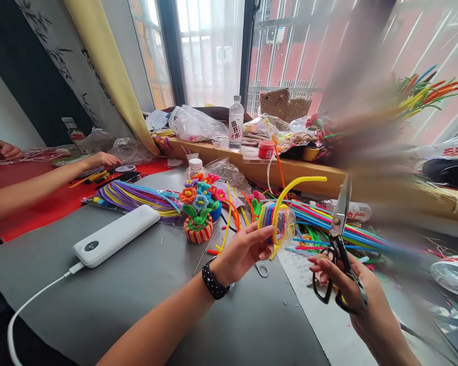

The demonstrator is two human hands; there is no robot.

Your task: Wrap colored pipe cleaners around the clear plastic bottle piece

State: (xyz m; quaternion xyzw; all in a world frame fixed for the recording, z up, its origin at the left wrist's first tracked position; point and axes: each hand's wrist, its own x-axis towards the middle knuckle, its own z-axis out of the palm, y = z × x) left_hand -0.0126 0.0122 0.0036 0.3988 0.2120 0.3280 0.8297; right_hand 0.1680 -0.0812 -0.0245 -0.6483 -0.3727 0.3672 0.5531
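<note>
My left hand, with a dark studded band at the wrist, is closed on a yellow pipe cleaner between thumb and fingers. The stem rises and curves over to the right. Fingers of my right hand are around the black handles of a pair of scissors. Its blades point up, close together, apart from the yellow stem. Just behind my left fingertips sits a round, clear-sided item with coloured bands, partly covered. A pot of pipe-cleaner flowers stands to the left of it.
Bundled pipe cleaners lie on the grey table, behind a white power bank with its cable. A water bottle stands on the cluttered sill. Another person's hand rests at left. A blurred shape covers part of the right side.
</note>
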